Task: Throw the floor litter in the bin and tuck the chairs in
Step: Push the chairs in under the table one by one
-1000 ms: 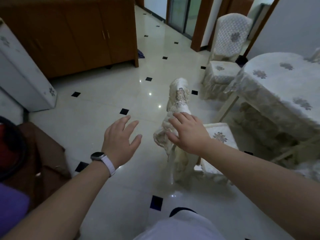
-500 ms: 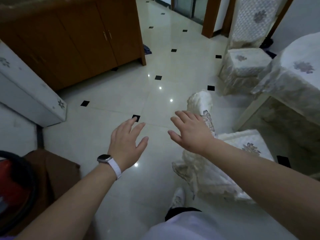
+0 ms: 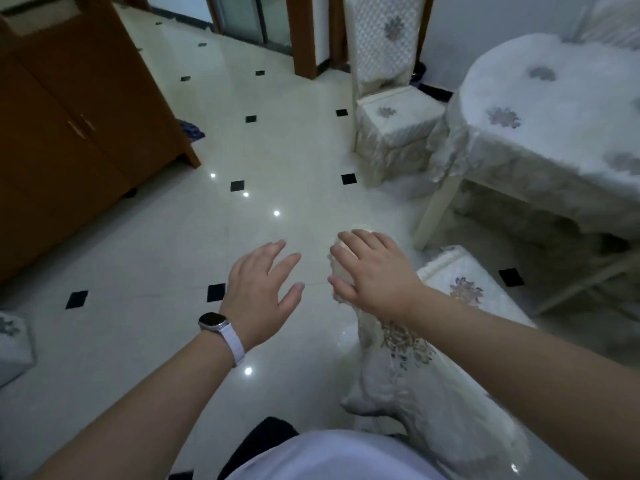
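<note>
On top of the near chair (image 3: pixel 408 362): fingers (image 3: pixel 349 245) of the right hand (image 3: pixel 375 271) lie spread and nearly straight over the backrest's top edge, not curled round it. Looks like flat contact, no grasp. Just left of it the left hand (image 3: pixel 261 289) hangs in the air, fingers splayed and relaxed, holding nothing; watch (image 3: pixel 214 323) on that wrist. This chair's seat (image 3: pixel 464 285) faces the table (image 3: pixel 554 140) on the right, near the table leg (image 3: pixel 436 209) but not under the top. Further off, the far chair (image 3: pixel 391 133) stands at the table's far-left side, seat close against the cloth.

Step in hand, my read: tucking chairs, this one up. Next move calls for both hands on the backrest, then a straight push right toward the table. Loose cover may slide or snag.

Litter: small dark blue thing (image 3: pixel 191 130) by the cabinet (image 3: pixel 69 140) foot, far left; can't tell what it is. Bin not in view.
</note>
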A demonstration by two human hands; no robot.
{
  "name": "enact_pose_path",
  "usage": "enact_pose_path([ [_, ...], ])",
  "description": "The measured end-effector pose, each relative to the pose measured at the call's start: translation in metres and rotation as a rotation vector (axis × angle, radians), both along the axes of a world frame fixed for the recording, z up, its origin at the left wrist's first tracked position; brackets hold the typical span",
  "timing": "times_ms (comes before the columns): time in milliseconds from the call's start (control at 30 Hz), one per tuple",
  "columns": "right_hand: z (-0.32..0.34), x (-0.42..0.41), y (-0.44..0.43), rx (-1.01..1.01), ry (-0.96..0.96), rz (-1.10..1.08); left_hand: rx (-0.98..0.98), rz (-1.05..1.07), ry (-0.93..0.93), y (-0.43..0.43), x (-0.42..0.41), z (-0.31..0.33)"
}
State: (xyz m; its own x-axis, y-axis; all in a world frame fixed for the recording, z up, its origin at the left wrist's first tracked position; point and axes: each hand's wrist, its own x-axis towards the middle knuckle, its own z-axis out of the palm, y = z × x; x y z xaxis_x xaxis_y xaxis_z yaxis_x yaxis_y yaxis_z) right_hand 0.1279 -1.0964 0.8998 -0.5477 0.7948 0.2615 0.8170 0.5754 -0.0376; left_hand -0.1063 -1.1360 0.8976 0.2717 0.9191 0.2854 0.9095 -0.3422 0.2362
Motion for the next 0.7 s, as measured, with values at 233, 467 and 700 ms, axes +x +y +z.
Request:
enact_pose_path([
  [233,0.003,-0.002,-0.017,-0.001,-0.032,-0.387,-0.016,-0.406,-0.035,0.084,-0.001,-0.014],
  [467,0.009,-0.046,-0.084,-0.080,-0.076,-0.827,-0.057,-0.778,-0.036,0.116,0.000,-0.012],
  [700,0.012,-0.074,-0.166,-0.133,-0.044,-1.168,-0.104,-1.026,-0.013,0.088,0.022,-0.010],
])
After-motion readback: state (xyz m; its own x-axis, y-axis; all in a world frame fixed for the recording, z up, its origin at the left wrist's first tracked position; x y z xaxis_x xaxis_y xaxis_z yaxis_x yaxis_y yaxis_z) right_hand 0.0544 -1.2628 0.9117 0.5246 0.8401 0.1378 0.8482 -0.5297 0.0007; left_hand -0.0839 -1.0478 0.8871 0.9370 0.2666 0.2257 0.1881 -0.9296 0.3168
